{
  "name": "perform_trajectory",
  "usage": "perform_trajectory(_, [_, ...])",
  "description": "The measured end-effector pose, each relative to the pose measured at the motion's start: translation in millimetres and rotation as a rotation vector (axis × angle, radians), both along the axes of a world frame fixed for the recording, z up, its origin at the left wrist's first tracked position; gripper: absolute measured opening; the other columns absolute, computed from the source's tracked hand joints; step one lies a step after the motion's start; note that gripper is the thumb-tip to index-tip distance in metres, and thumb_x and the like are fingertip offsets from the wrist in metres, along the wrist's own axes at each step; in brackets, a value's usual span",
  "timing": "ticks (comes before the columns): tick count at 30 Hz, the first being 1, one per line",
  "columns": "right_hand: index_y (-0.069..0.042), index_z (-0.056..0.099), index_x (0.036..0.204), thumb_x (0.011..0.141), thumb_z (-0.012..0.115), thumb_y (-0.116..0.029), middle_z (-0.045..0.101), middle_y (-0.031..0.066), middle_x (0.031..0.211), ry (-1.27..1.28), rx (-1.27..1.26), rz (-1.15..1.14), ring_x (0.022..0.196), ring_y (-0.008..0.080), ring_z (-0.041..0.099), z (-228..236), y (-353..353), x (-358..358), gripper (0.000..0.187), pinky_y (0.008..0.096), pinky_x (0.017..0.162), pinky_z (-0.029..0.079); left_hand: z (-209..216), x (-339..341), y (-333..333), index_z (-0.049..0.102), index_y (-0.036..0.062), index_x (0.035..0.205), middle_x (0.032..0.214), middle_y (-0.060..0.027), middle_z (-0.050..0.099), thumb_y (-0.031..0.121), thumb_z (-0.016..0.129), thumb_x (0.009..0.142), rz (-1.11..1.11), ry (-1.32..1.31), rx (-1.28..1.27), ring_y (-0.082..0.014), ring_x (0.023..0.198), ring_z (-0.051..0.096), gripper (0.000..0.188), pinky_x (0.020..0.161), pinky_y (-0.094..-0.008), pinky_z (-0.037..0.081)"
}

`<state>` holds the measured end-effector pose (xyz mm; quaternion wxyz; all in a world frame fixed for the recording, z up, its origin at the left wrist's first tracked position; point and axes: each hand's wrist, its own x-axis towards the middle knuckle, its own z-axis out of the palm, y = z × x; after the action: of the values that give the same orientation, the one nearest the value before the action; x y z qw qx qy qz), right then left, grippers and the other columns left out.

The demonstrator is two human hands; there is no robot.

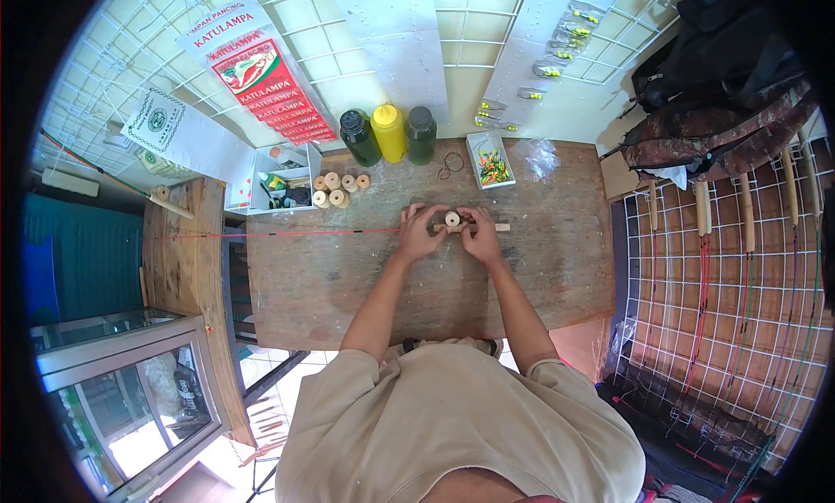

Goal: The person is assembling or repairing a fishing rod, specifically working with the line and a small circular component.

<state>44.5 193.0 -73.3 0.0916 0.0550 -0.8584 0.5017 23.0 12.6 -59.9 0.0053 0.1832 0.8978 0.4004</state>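
Note:
Above the middle of the table, my left hand [420, 233] and my right hand [479, 235] are closed around a small pale wooden spool [452, 219], one at each side. Its round end with a dark centre hole faces up. Just under the spool lies a fishing rod: its thin red shaft [348, 232] runs left past the table's edge, and its wooden handle end [503, 227] sticks out right of my right hand. The handle's middle is hidden by my fingers and the spool. Several similar wooden spools [340, 190] stand grouped at the back left.
A white compartment box [300, 177], dark bottles [421, 136], a yellow squeeze bottle [388, 133], wire rings [450, 162], a white tray of small colourful lures [490, 160] and clear plastic bags [537, 159] line the table's back. Rods hang from a wire grid [722, 303] at right.

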Motion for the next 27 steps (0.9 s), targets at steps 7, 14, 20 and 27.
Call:
perform_trajectory(7, [-0.009,0.05,0.129,0.073,0.068,-0.003,0.056,0.0128,0.114,0.016,0.202,0.226,0.11,0.0332,0.046,32.0,0.2,11.5,0.059,0.0398,0.098,0.037,5.3,0.4,-11.3,0.053,0.0135,0.12,0.117,-0.0054,0.059,0.019,0.075,0.069,-0.113,0.009,-0.04,-0.0291,0.113,0.045,0.055,0.097,-0.0409,0.033])
perform_trajectory(14, [-0.009,0.049,0.13,0.074,0.066,0.001,0.055,0.013,0.112,-0.021,0.187,0.15,0.1,0.0333,0.046,18.5,4.5,9.2,0.059,0.0416,0.092,0.037,16.8,2.9,-12.2,0.058,0.0106,0.108,0.109,-0.007,0.058,0.019,0.073,0.071,-0.101,0.084,-0.173,-0.0285,0.111,0.047,0.041,0.094,-0.0429,0.036])
perform_trajectory(20, [-0.009,0.051,0.125,0.073,0.06,0.007,0.054,0.0119,0.108,0.123,0.151,0.09,0.099,0.0327,0.045,22.8,-3.3,15.8,0.055,0.0401,0.09,0.036,23.2,25.1,-19.8,0.061,0.0101,0.096,0.109,-0.008,0.055,0.021,0.072,0.075,0.11,0.581,-0.137,-0.029,0.105,0.048,0.026,0.092,-0.0425,0.038])
perform_trajectory(27, [-0.009,0.054,0.122,0.072,0.059,0.007,0.054,0.0114,0.103,0.169,0.128,0.037,0.097,0.0313,0.045,28.0,-5.0,23.3,0.053,0.0389,0.091,0.036,23.1,46.3,-25.2,0.062,0.0075,0.087,0.091,-0.0075,0.06,0.021,0.07,0.078,0.035,0.399,-0.142,-0.0274,0.09,0.053,0.018,0.086,-0.0408,0.042])
